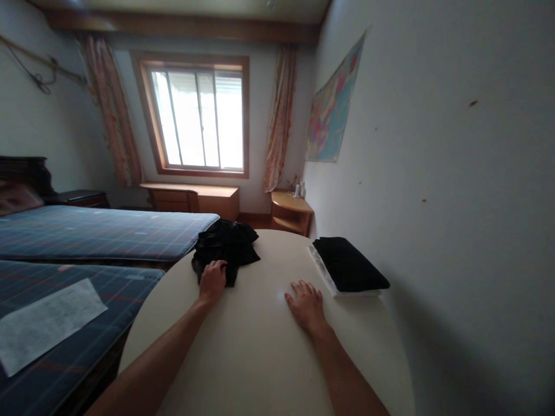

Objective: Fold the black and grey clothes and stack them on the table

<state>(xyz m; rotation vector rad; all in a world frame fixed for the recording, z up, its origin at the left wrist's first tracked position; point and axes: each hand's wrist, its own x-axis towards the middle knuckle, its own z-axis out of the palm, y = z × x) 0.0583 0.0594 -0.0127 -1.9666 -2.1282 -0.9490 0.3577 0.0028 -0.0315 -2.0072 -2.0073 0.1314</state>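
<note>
A crumpled black garment (228,240) lies in a heap at the far left of the round cream table (260,358). My left hand (213,280) is closed on its near edge, fingers curled over the cloth. What kind of garment it is cannot be made out. My right hand (307,303) rests on the tabletop with its fingers spread and nothing in them. Just right of that hand sits a neatly folded stack, black cloth (349,264) on top and white cloth (323,268) showing beneath.
Beds with blue plaid mattresses (99,231) stand at the left, a printed sheet of paper (47,323) on the nearer one. A white wall (459,248) runs close along the right. Beyond the table are a wooden desk (217,199) and a corner shelf (291,202).
</note>
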